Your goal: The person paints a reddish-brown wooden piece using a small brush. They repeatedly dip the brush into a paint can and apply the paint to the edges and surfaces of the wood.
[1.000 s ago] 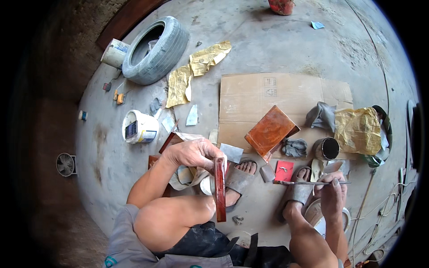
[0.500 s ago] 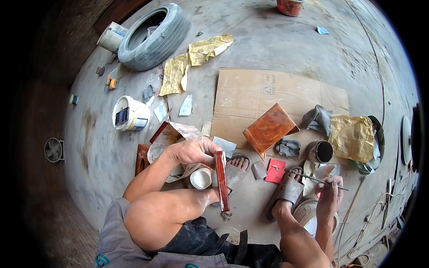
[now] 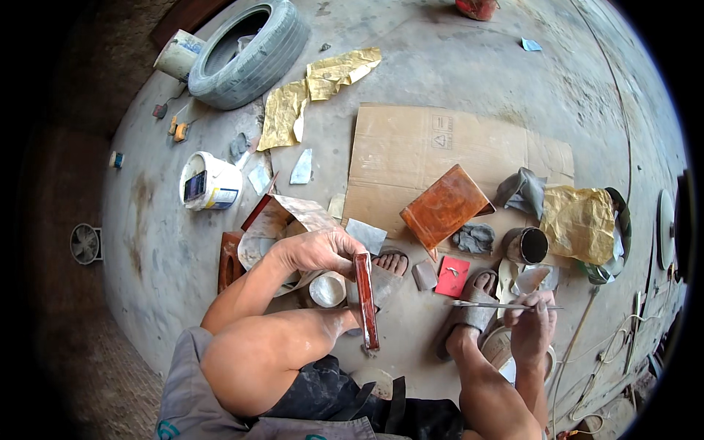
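Observation:
My left hand [image 3: 320, 251] grips the top end of a narrow, glossy red-brown wooden piece [image 3: 367, 302], which hangs upright above my foot, its long edge toward me. In my right hand [image 3: 534, 319], the fingers close on a thin, rod-like tool [image 3: 480, 303], held almost level with its tip pointing left. Its exact kind is too small to tell. Near that tip lies a red card [image 3: 452, 276] with small bits on it, and beside the card sits a grey block [image 3: 424, 276]. A small tub of white stuff [image 3: 327, 290] stands next to my left wrist.
A cardboard sheet [image 3: 396, 147] carries a red-brown wooden box [image 3: 447, 209] and a grey rag [image 3: 474, 239]. A dark-filled can [image 3: 525, 245] and crumpled brown paper [image 3: 579, 224] are at right. Far left are a white bucket [image 3: 220, 187] with a phone on it and a tyre [image 3: 253, 70].
My right hand has shifted slightly left and turned the thin tool from slanting to nearly level, its tip moving left and down. The wooden piece in my left hand has dropped slightly.

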The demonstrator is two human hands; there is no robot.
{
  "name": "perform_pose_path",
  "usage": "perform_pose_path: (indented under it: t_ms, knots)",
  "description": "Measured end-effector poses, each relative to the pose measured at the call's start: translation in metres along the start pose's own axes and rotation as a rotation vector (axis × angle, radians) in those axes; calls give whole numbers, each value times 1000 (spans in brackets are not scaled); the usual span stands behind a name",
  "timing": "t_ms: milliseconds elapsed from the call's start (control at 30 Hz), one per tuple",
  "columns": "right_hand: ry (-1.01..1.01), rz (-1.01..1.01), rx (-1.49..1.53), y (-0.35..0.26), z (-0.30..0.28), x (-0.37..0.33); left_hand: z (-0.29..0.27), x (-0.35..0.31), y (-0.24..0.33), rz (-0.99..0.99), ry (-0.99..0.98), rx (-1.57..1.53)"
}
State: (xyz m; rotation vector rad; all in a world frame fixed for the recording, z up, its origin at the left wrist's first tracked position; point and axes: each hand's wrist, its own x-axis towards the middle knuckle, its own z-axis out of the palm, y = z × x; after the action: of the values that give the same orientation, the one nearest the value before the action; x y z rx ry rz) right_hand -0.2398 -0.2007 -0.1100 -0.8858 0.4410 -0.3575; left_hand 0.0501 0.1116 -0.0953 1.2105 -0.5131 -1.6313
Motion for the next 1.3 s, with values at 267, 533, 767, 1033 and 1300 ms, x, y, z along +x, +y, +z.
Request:
perform_pose_path:
  t_ms: [267, 533, 767, 1033, 1300]
  knots:
    - [-210, 65, -70, 9, 55, 20, 4, 4, 1, 0, -32, 52]
    - [-284, 195, -44, 16, 58, 23, 5, 3, -1, -3, -15, -9]
    - [-320, 254, -67, 17, 52, 15, -1, 6, -9, -12, -21, -19]
    - [-330, 278, -90, 16, 53, 13, -3, 6, -12, 37, -19, 6]
    - [-393, 252, -154, 14, 46, 11, -2, 6, -8, 24, -28, -12]
